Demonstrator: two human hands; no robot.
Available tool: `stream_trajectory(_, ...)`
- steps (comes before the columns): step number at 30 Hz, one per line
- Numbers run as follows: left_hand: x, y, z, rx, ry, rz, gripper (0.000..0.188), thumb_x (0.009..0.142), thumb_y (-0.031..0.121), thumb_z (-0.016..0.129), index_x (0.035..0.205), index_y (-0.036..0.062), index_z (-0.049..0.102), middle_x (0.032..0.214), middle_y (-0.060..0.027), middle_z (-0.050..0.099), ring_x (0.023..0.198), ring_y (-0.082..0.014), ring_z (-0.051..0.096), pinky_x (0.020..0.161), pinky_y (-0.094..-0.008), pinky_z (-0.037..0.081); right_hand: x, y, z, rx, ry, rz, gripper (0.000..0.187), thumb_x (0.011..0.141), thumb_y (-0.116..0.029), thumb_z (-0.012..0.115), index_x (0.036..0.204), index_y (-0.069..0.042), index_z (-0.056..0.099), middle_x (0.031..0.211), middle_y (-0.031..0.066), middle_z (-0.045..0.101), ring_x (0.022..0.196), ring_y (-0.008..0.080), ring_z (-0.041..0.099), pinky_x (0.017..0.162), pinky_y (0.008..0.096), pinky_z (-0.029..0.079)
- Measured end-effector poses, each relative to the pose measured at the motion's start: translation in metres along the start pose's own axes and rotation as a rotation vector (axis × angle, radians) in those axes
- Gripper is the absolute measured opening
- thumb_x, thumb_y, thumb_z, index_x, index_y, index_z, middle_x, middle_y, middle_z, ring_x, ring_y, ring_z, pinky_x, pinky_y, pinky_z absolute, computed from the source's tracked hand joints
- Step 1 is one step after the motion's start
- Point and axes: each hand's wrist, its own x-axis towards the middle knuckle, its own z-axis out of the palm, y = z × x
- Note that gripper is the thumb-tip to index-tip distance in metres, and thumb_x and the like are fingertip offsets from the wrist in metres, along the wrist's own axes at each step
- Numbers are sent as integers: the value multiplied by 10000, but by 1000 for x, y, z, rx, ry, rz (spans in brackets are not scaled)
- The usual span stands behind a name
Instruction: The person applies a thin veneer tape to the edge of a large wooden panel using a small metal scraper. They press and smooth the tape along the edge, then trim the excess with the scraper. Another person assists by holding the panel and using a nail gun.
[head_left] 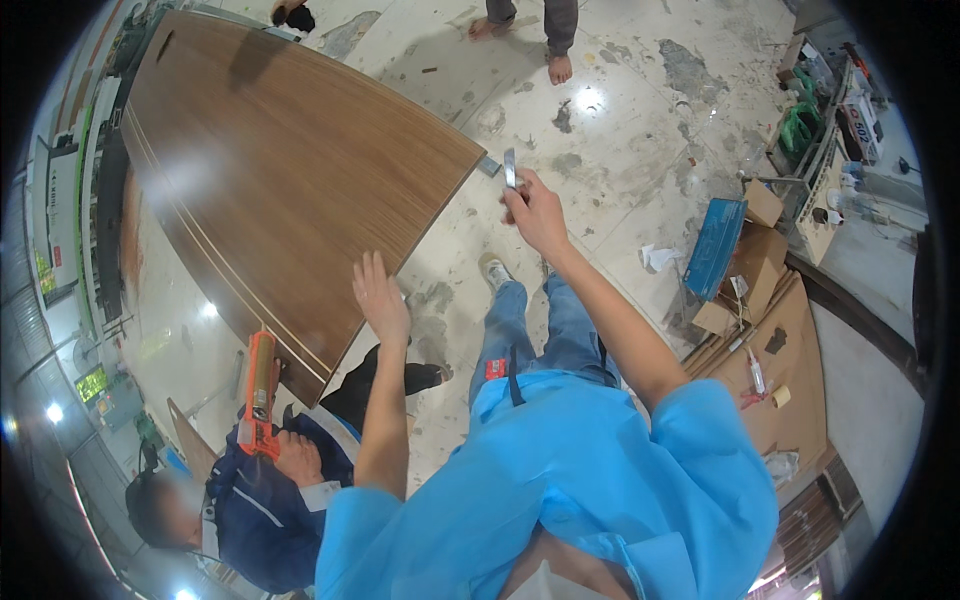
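Note:
A large brown wood-grain panel (330,150) stretches out ahead of me and to my left, two thin pale lines running along its left side. My left hand (382,300) rests at its near edge, fingers stretched out. Off the panel's right corner, my right hand (535,212) is closed around a short, shiny metal strip-like tool (510,168), which points up and away; its exact kind is unclear. A small grey metal piece (488,166) juts from that corner, close to the tool.
At my left, a person in dark blue holds an orange caulking gun (261,395) over the panel's edge. Another person's bare feet (560,70) stand beyond. On the right are a blue box (716,250), cardboard sheets (790,360) and a cluttered shelf (825,150).

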Motion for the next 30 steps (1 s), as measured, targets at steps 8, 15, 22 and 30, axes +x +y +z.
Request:
stream_trajectory(8,-166,4,33,-423,-123,-123,588,951,108,632,1497,-41,473,1520,-282,487,1411,-444,464,1215,-475,321,43,16,40,-109,312,-233,244,979,-135,658,1181,-20,728,861,103,698,736,211,700,654,332,540)
stream_trajectory(15,-330,-31,50,-585,-608,-733,505,995,194,619,1451,-8,540,1488,-266,532,1244,-366,641,1036,-414,520,64,34,48,-477,313,-522,281,950,-108,669,1225,-87,721,819,133,619,731,326,625,656,412,503)
stream_trajectory(22,-427,-89,43,-588,-624,-925,404,998,246,630,1309,-10,664,1305,-221,684,1208,-311,664,1027,-388,516,4,51,130,-540,303,-714,450,933,-63,660,1377,-136,658,817,124,624,737,314,638,645,427,536)
stream_trajectory(30,-401,-84,52,-747,-557,-859,354,1029,254,586,1267,10,681,1230,-193,705,1169,-316,670,1006,-384,506,37,38,87,-564,425,-498,393,956,-57,633,1348,-78,650,877,147,650,784,344,651,704,462,546)
